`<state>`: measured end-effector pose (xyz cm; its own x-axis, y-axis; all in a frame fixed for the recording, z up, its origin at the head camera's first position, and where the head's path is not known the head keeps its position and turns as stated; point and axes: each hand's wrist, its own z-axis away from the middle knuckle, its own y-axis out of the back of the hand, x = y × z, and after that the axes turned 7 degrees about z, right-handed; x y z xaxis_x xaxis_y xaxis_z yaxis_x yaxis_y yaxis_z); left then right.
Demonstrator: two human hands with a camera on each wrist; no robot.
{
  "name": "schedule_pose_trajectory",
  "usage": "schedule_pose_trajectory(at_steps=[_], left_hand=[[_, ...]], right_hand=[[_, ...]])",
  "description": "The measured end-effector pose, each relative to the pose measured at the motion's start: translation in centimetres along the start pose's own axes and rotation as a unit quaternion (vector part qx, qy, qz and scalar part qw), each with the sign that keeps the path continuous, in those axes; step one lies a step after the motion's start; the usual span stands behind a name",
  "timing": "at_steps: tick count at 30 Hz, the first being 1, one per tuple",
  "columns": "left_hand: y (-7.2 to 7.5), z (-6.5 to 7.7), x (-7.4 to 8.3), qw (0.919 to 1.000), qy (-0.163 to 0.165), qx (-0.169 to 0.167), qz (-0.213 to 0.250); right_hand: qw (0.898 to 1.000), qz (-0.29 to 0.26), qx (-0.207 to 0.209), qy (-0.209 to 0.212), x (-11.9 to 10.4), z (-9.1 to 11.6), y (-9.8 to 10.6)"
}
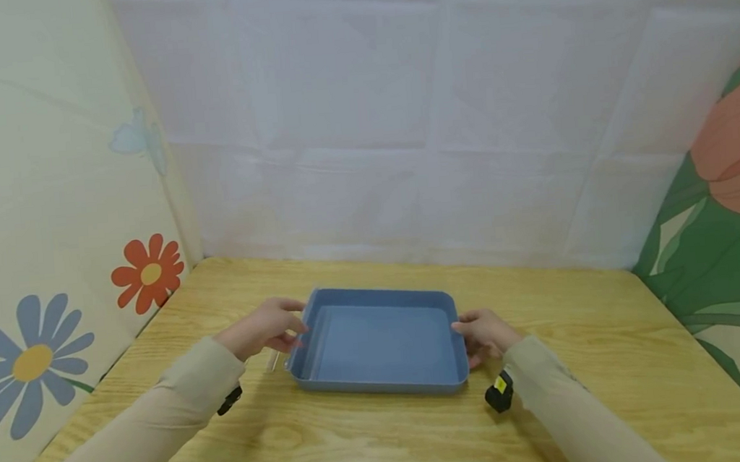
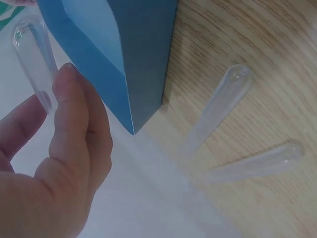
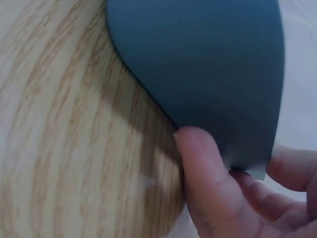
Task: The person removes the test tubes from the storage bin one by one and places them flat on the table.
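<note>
A shallow blue tray (image 1: 385,342) sits on the wooden table. At its left wall, my left hand (image 1: 269,327) pinches a clear test tube (image 2: 33,57) between thumb and fingers, the tube's rounded end pointing away from the palm. Two more clear tubes lie on the wood outside the tray, an upper tube (image 2: 220,106) and a lower tube (image 2: 260,162). My right hand (image 1: 485,334) grips the tray's right wall, thumb (image 3: 200,158) against the outside and fingers at the rim. Along the tray's inner left side run faint, see-through long shapes (image 1: 319,344).
The wooden table (image 1: 387,443) extends around the tray on every side. Behind it hangs a creased white cloth (image 1: 364,152). Flower-printed cloths stand at the left (image 1: 29,214) and right (image 1: 735,231) edges.
</note>
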<state>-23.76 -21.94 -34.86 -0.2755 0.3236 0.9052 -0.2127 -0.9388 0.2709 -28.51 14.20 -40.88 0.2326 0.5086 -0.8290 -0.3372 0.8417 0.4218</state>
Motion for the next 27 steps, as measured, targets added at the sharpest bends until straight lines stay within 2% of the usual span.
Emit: schedule_pose_trajectory(at_steps=[15, 27], left_hand=[[1.7, 0.7, -1.4, 0.9999, -0.009, 0.002, 0.005], [3.2, 1.2, -1.8, 0.9995, -0.018, 0.012, -0.025]], right_hand=[[1.000, -0.003, 0.001, -0.006, -0.2, 0.0, 0.1], [1.000, -0.006, -0.001, -0.006, -0.2, 0.2, 0.1]])
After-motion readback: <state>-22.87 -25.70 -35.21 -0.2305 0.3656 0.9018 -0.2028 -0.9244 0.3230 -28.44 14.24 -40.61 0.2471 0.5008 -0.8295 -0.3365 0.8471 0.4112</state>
